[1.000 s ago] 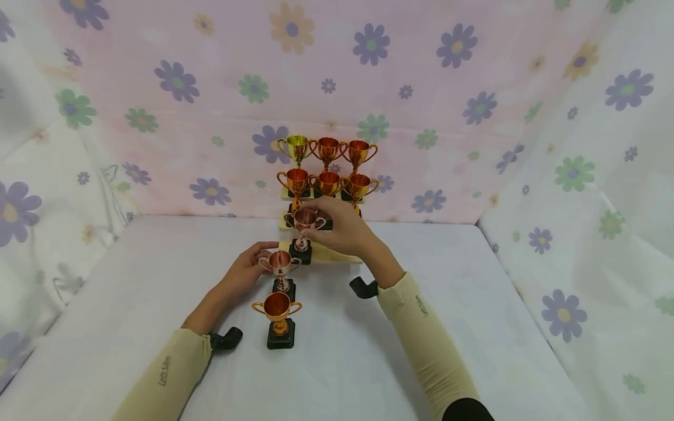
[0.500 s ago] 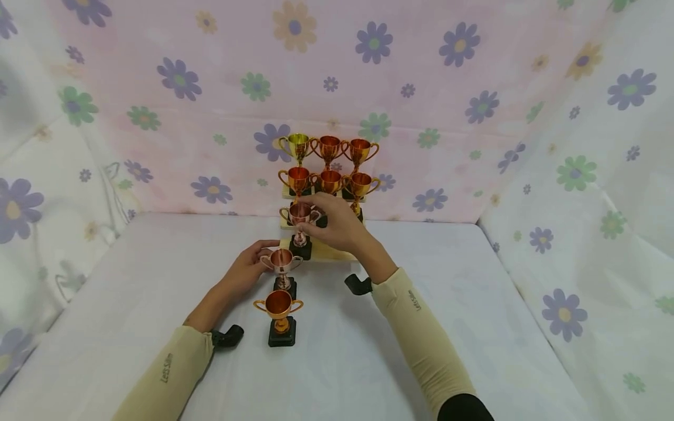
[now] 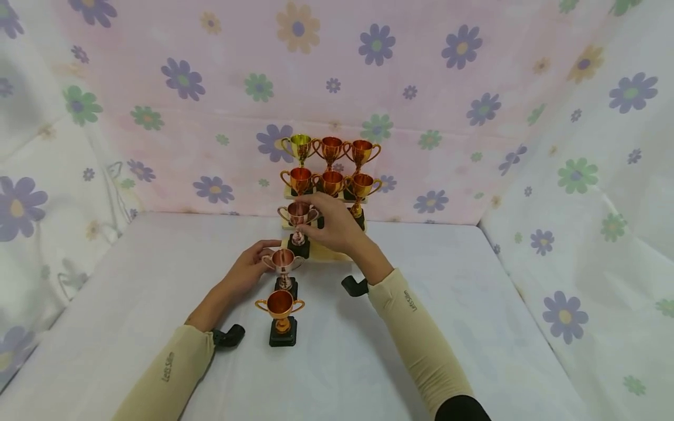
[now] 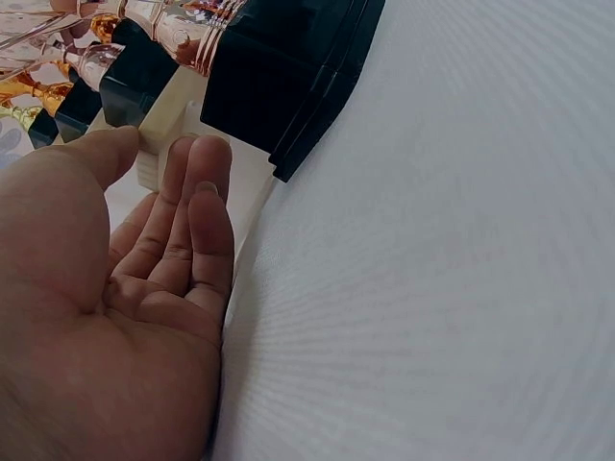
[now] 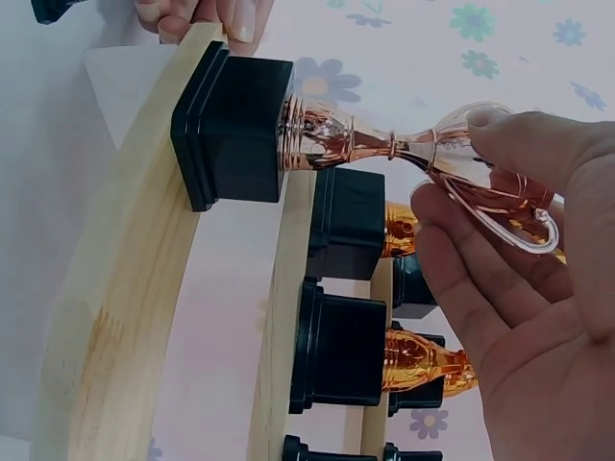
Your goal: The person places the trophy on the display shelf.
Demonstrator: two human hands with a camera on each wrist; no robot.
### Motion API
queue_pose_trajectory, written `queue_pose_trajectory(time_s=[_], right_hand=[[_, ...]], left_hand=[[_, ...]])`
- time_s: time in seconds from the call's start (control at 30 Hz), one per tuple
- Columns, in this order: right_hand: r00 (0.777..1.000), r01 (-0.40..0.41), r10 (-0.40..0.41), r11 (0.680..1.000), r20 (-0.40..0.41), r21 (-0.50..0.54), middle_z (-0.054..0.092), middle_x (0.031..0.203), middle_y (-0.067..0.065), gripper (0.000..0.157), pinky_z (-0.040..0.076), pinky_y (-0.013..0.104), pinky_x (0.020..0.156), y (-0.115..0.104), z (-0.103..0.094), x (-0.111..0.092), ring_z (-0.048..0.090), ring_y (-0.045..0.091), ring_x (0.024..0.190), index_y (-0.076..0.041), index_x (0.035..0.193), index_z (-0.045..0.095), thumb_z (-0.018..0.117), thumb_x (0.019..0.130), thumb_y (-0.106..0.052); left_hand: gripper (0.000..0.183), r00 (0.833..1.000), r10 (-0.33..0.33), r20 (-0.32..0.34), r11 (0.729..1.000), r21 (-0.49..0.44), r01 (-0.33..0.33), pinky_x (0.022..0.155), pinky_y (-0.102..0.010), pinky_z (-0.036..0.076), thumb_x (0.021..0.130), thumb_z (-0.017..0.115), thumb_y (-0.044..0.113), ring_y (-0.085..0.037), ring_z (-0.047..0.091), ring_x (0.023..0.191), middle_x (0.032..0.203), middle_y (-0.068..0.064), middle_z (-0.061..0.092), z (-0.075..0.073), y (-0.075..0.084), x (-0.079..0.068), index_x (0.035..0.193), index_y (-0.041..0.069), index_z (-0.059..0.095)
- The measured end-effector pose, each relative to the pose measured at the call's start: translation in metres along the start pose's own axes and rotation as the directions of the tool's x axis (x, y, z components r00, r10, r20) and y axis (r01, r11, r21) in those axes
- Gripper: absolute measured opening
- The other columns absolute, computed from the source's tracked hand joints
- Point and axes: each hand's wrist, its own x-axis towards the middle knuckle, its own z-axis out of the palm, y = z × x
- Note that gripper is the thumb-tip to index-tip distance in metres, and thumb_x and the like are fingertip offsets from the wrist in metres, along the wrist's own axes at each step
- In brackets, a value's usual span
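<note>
My right hand [image 3: 333, 224] grips a rose-gold trophy cup [image 5: 322, 134] by its bowl, thumb on one side and fingers on the other. Its black base is upright at the left end of the lowest step of a wooden stepped stand [image 5: 135, 279], and appears to rest on it. My left hand [image 3: 246, 270] holds the left end of that step between thumb and fingers [image 4: 209, 230]. Just right of the left hand stands another rose-gold trophy [image 3: 284, 263] on the table. Nearer is an orange-gold trophy [image 3: 279, 305], also upright.
Several gold trophies [image 3: 332, 149] stand in rows on the upper steps, partly hidden by my right hand. Behind them hangs a flowered cloth [image 3: 421, 117]. A white cloth [image 3: 447, 292] covers the table.
My right hand has shifted the rose-gold trophy slightly left and into line over the left end of the lowest step. The left hand has stayed at the stand's edge.
</note>
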Motion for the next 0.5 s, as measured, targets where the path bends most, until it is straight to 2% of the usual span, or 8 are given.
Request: queue_pose_trajectory(time_s=[0.17, 0.33, 0.5], right_hand=[[1.000, 0.006, -0.006, 1.000, -0.010, 0.008, 0.066, 0.134, 0.009, 0.057, 0.054, 0.048, 0.096, 0.0006, -0.0006, 0.0027, 0.063, 0.022, 0.109, -0.006, 0.147, 0.060, 0.081, 0.095, -0.017], [1.000, -0.013, 0.013, 1.000, -0.004, 0.006, 0.065, 0.135, 0.008, 0.057, 0.054, 0.042, 0.095, 0.0013, 0.0009, 0.0019, 0.063, 0.021, 0.107, -0.005, 0.148, 0.059, 0.080, 0.096, -0.019], [1.000, -0.019, 0.019, 0.999, -0.001, 0.026, 0.065, 0.136, 0.008, 0.059, 0.055, 0.045, 0.096, 0.0029, 0.0040, 0.0015, 0.065, 0.021, 0.107, -0.006, 0.149, 0.059, 0.080, 0.096, -0.019]], left_hand=[[0.054, 1.000, 0.002, -0.006, 1.000, 0.022, -0.002, 0.083, -0.024, 0.052, 0.100, 0.052, -0.001, -0.015, 0.065, 0.098, 0.119, -0.019, 0.072, -0.0014, 0.0025, 0.0018, 0.154, 0.004, 0.049], [0.054, 1.000, -0.007, 0.004, 1.000, 0.019, 0.007, 0.085, -0.025, 0.053, 0.101, 0.052, -0.002, -0.015, 0.066, 0.098, 0.119, -0.020, 0.072, -0.0012, 0.0003, 0.0024, 0.154, 0.004, 0.049], [0.054, 1.000, -0.008, 0.000, 1.000, 0.021, 0.008, 0.085, -0.024, 0.054, 0.101, 0.051, -0.003, -0.015, 0.066, 0.098, 0.117, -0.019, 0.071, -0.0006, -0.0024, 0.0008, 0.154, 0.004, 0.049]])
